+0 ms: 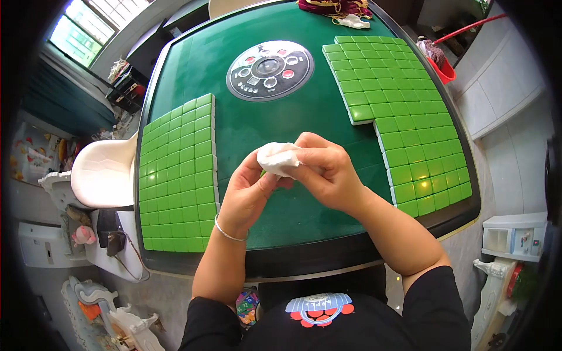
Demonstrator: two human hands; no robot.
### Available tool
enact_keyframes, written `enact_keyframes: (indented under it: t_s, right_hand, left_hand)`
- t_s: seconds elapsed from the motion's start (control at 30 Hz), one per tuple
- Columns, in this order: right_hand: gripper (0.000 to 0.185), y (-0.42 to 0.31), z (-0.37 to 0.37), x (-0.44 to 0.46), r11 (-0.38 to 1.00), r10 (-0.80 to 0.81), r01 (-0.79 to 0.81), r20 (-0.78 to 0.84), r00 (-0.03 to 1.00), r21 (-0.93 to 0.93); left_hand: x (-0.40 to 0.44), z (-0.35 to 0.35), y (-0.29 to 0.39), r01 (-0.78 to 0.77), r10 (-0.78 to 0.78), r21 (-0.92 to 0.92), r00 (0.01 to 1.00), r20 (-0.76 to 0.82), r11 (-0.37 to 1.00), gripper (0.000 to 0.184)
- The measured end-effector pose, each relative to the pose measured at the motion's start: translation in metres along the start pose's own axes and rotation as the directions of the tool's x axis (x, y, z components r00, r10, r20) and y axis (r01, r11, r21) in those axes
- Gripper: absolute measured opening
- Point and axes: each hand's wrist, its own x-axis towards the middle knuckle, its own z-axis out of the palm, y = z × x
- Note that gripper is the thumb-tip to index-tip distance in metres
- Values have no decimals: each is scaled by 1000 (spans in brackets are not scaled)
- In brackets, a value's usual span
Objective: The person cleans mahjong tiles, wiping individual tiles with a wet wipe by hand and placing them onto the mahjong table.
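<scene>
Above the near part of the green table, my left hand and my right hand meet around a crumpled white cloth or tissue. The fingers of both hands are closed on it. A bit of green shows just under the cloth, between the hands; most of whatever is there is hidden. Green-backed tiles lie in a tight block on the left and in a larger, stepped block on the right.
A round control panel sits in the table's middle. At the far edge lie a dark red cloth bag and a white crumpled piece. A white chair stands at the left, a red bucket beyond the right edge.
</scene>
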Motion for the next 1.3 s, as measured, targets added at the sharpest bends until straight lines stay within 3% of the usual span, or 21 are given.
enact_keyframes:
  t_s: [0.1,0.23,0.37,0.4,0.5,0.53,0.67,0.77,0.87,0.93,1.1,1.2,1.3]
  right_hand:
    - [14,7,-9,5,997,16,-21,-70,997,-80]
    - [12,14,-18,12,919,27,-99,-190,981,-381]
    - [11,3,-19,10,971,-46,-13,-240,970,-240]
    - [11,1,-16,7,970,-104,55,-201,974,-238]
    - [14,10,-6,6,837,-345,344,78,935,-426]
    - [15,8,-7,6,860,-259,264,73,963,-437]
    - [13,13,-22,12,878,10,-76,-142,990,-472]
    - [12,13,-17,10,950,-15,-61,-240,971,-305]
    - [13,4,-11,4,939,-63,39,-58,996,-342]
    - [14,5,-3,1,926,-122,136,63,991,-352]
    - [23,10,-1,0,926,-180,184,42,983,-329]
    - [32,7,5,0,862,-285,310,122,951,-402]
    - [30,7,0,3,860,-291,273,24,956,-430]
  left_hand:
    - [-2,-8,-5,-25,19,50,992,122,998,49]
    - [-1,6,-3,-68,68,128,998,2,989,46]
    - [1,2,3,-26,49,172,990,-131,985,38]
    - [1,1,4,-11,45,237,990,-136,971,39]
    - [4,-4,-4,-188,189,479,981,47,858,39]
    - [6,-5,-10,-318,292,500,947,131,806,43]
    - [1,11,-5,-10,10,13,1000,-3,1000,52]
    - [0,18,4,44,-51,-118,997,-57,992,55]
    - [3,6,-2,9,-17,-277,999,-29,961,56]
    - [2,5,-3,-31,8,-266,996,-87,963,52]
    - [5,14,2,6,-113,-327,944,-311,945,42]
    - [-2,-5,-5,74,-79,-422,997,6,904,39]
    - [-7,5,1,131,-136,-357,991,10,925,41]
